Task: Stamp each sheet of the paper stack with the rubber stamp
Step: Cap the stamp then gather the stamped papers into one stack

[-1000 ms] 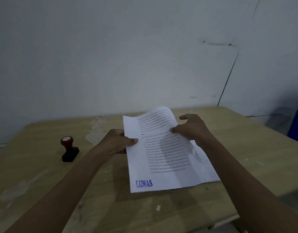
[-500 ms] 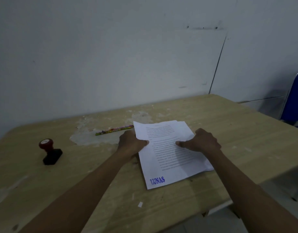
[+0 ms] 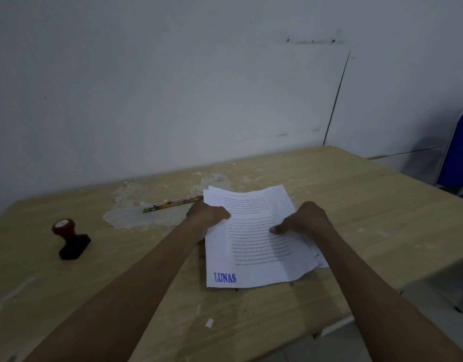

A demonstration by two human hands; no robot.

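A stack of printed white sheets [image 3: 253,246] lies on the wooden table [image 3: 355,205] in the middle of the view. Its top sheet carries a blue "LUNAS" stamp mark [image 3: 225,278] at the near left corner. My left hand [image 3: 206,216] grips the stack's left edge with the thumb on top. My right hand [image 3: 303,220] holds the right side, thumb pressed on the text. The rubber stamp [image 3: 71,240], red knob on a black base, stands upright on the table far to the left, apart from both hands.
A colourful pencil [image 3: 172,203] lies behind my left hand beside a patch of worn table surface [image 3: 136,215]. A small paper scrap [image 3: 209,322] is near the front edge. A blue chair [image 3: 457,152] stands at the right. A white wall runs behind the table.
The sheets were raised and curled one second ago; now they lie lower and flatter on the table. The view has shifted, uncovering the pencil. The stamp has not moved.
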